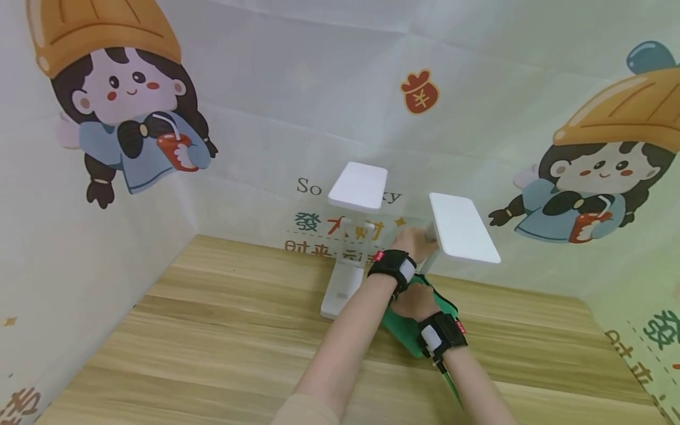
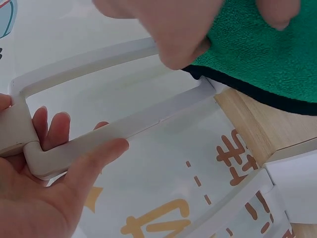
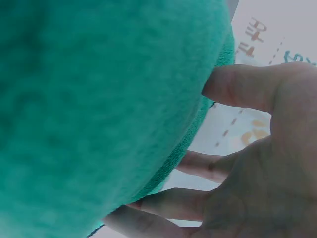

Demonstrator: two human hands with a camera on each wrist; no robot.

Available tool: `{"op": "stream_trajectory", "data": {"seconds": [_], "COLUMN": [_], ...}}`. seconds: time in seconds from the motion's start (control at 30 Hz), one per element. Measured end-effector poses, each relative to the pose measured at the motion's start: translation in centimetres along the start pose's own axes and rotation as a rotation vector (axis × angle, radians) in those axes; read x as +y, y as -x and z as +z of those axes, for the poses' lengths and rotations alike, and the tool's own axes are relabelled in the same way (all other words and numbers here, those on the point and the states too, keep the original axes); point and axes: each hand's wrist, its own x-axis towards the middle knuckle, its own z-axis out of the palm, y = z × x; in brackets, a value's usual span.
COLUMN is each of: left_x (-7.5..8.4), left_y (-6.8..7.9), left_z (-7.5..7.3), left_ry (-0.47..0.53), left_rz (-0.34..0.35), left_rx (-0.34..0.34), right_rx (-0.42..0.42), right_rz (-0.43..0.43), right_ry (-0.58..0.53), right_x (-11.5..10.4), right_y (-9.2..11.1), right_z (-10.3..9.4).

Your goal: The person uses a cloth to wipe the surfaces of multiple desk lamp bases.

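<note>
Two white folding stands with flat rectangular tops are in the head view. My left hand [image 1: 414,243] is at the right stand [image 1: 464,227], just under its tilted top. In the left wrist view, that hand's thumb and fingers grip the stand's white frame arm [image 2: 143,116] near its hinge. Lower down, my right hand [image 1: 417,302] holds a green cloth [image 1: 406,330] with a dark edge. The right wrist view shows the cloth [image 3: 99,109] between its thumb and fingers. In the left wrist view, the cloth touches the far end of the arm. The cloth hides the stand's base.
A second white stand [image 1: 358,186] is upright to the left, its base [image 1: 336,301] on the wood-grain table [image 1: 223,330]. Behind is a printed backdrop [image 1: 297,94] with cartoon figures and lettering. A green cable [image 1: 451,383] runs from my right wrist strap.
</note>
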Motion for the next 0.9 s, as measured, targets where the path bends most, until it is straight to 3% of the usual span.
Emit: {"op": "stream_trajectory", "data": {"seconds": [0.17, 0.33, 0.6, 0.9], "left_x": [-0.1, 0.2, 0.0, 0.0], "left_y": [0.0, 0.2, -0.1, -0.2], "left_z": [0.1, 0.2, 0.4, 0.0], "left_ry": [0.001, 0.003, 0.007, -0.003], "left_rz": [-0.003, -0.009, -0.007, -0.009], "left_rx": [0.012, 0.009, 0.001, -0.022], "right_rx": [0.032, -0.023, -0.08, -0.17], "right_rz": [-0.114, -0.043, -0.061, -0.049], "right_ry": [0.069, 0.025, -0.181, -0.151], "right_x": [0.1, 0.0, 2.7, 2.8], "right_y": [1.2, 2.6, 0.6, 1.7], "right_z": [0.2, 0.2, -0.4, -0.4]}}
